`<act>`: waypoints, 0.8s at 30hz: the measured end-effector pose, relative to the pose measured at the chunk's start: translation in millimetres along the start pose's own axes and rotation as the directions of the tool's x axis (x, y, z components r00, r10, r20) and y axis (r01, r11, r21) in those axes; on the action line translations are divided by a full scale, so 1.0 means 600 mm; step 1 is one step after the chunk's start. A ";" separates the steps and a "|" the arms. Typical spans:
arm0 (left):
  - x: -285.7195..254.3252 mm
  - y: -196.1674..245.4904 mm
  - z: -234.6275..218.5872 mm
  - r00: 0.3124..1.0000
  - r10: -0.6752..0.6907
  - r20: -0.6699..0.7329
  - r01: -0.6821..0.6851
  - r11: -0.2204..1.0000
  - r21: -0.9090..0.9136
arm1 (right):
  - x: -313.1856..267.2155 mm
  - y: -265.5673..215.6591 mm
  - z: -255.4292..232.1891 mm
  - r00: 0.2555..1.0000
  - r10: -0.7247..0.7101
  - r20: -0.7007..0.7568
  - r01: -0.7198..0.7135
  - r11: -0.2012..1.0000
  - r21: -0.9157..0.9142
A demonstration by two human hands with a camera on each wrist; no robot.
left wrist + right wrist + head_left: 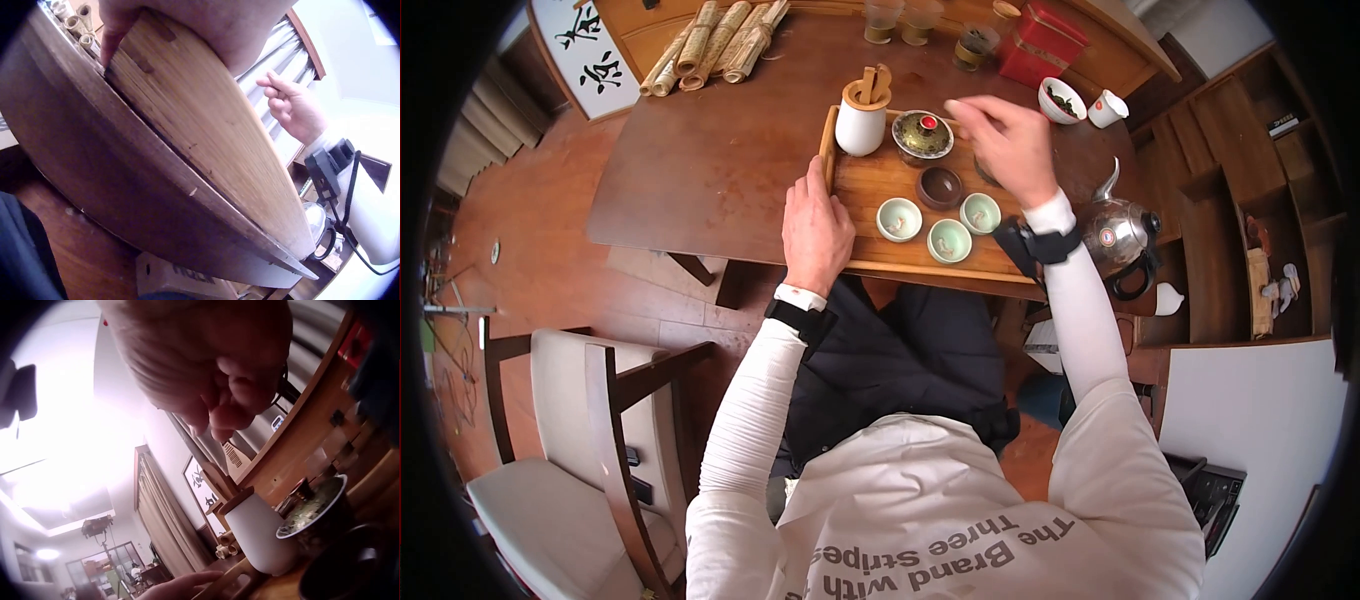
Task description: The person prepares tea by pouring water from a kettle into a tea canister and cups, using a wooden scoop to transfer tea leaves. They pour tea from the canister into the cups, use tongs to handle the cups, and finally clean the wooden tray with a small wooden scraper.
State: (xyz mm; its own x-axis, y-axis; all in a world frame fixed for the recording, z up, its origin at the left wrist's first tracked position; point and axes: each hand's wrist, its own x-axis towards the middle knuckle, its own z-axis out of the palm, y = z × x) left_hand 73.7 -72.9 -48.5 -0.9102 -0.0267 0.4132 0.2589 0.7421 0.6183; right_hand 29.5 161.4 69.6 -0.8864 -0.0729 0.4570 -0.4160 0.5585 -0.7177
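Note:
My left hand rests against the left front corner of a wooden tea tray, fingers fairly straight along its edge. In the left wrist view, one fingertip reaches down the tray's side wall. Raised over the tray, my right hand has loosely bent fingers with nothing visible in them. Left of its fingertips sits a lidded gaiwan with a red knob. Beside that stands a white holder with wooden tea tools. A dark brown cup and three pale green cups stand nearer me.
A steel kettle stands right of the tray. Behind are a white bowl of leaves, a white cup, a red box and several glasses. Bamboo scrolls lie at the back left of the table.

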 end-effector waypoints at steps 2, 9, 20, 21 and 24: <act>-0.003 -0.003 0.002 1.000 0.016 0.008 -0.016 1.000 -0.012 | -0.045 0.015 -0.045 0.995 0.095 -0.020 -0.096 0.994 -0.057; 0.000 -0.003 0.000 0.999 0.029 0.020 -0.029 1.000 0.010 | -0.207 0.117 -0.115 0.915 0.328 -0.234 -0.323 0.945 0.060; 0.002 -0.015 0.003 0.996 0.069 0.060 -0.071 0.997 0.033 | -0.255 0.121 -0.069 0.871 0.127 -0.476 -0.184 0.980 -0.076; 0.001 -0.014 0.002 0.996 0.055 0.074 -0.058 0.998 0.040 | -0.255 0.120 -0.065 0.885 0.068 -0.461 -0.145 0.980 -0.133; 0.003 0.004 -0.005 0.983 0.179 0.037 -0.182 0.972 0.146 | -0.255 0.118 -0.067 0.897 0.038 -0.440 -0.132 0.974 -0.185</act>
State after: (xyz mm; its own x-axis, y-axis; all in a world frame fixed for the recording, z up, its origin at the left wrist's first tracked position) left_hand 73.8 -73.3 -44.4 -0.8608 0.1312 0.4918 0.3703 0.8244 0.4281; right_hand 143.7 245.3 -30.0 -0.7218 0.3190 0.6143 -0.2507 0.7067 -0.6616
